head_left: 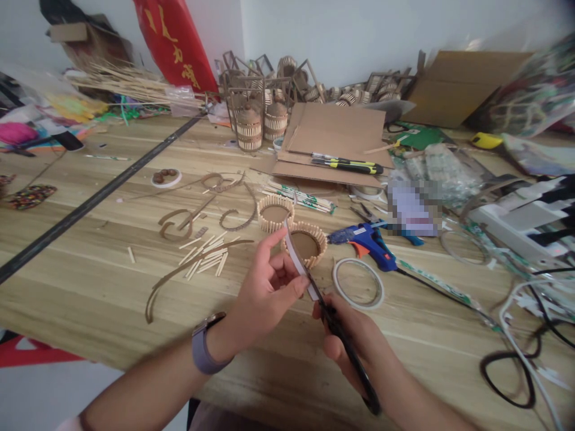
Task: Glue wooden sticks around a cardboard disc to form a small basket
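My left hand [274, 287], with a watch on its wrist, pinches a narrow white strip [296, 258] between thumb and fingers. My right hand [354, 335] is wrapped round black-handled scissors [344, 338], whose blades meet the lower end of the strip. Just beyond my hands stand two round rings of short wooden sticks with brown bases, a nearer one [322, 251] and a farther one [265, 222]. A roll of white tape [381, 293] lies flat to the right of the strip.
A blue glue gun [381, 251] lies right of the rings. Loose sticks [213, 257] and curved brown strips [155, 293] lie to the left. Cardboard sheets [336, 129] bear utility knives [350, 166]. Cables [507, 317] run along the right; a long dark bar [112, 185] crosses the table's left side.
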Action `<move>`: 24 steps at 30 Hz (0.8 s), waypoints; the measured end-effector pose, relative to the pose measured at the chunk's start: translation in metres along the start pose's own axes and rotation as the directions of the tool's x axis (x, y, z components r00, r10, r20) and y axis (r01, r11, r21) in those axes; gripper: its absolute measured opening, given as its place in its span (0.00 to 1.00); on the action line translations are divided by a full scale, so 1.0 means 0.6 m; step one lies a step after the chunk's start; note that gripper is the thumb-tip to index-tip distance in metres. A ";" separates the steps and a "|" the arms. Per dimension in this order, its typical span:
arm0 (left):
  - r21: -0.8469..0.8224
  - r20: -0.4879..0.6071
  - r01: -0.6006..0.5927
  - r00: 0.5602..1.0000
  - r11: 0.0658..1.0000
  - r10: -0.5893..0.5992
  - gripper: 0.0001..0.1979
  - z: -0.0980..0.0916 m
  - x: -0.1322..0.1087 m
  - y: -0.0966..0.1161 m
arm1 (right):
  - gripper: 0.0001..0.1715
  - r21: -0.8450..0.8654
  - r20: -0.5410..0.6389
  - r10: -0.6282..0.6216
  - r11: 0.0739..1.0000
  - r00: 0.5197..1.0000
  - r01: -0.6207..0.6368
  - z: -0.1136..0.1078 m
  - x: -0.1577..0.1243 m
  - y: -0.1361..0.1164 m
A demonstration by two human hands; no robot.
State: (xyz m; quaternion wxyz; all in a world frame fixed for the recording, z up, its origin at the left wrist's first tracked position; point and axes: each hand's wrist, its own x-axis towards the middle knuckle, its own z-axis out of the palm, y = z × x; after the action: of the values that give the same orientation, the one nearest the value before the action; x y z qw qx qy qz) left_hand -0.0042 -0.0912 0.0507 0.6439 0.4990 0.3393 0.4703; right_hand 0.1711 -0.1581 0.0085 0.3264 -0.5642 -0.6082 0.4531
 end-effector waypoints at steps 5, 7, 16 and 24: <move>-0.019 0.006 0.015 1.000 1.000 -0.015 0.36 -0.001 -0.003 0.001 | 0.28 0.005 -0.036 0.033 0.999 0.999 -0.033 0.003 0.002 0.000; -0.033 0.001 0.021 1.000 0.999 -0.021 0.36 0.001 -0.003 0.003 | 0.29 0.005 -0.037 0.033 0.999 0.999 -0.033 0.003 0.003 -0.006; -0.043 -0.033 0.088 0.995 0.995 -0.089 0.20 0.002 0.008 0.003 | 0.28 -0.070 -0.034 -0.015 0.997 0.999 0.013 -0.007 0.003 -0.026; 0.134 0.009 0.068 0.998 0.989 -0.069 0.17 0.000 0.005 0.005 | 0.33 -0.080 0.015 -0.043 0.996 0.999 0.044 -0.001 0.000 -0.024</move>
State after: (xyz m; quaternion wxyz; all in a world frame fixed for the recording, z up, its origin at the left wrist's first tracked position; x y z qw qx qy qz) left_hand -0.0042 -0.0880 0.0537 0.6273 0.5322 0.3824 0.4207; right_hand 0.1657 -0.1573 0.0218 0.3092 -0.5604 -0.6404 0.4246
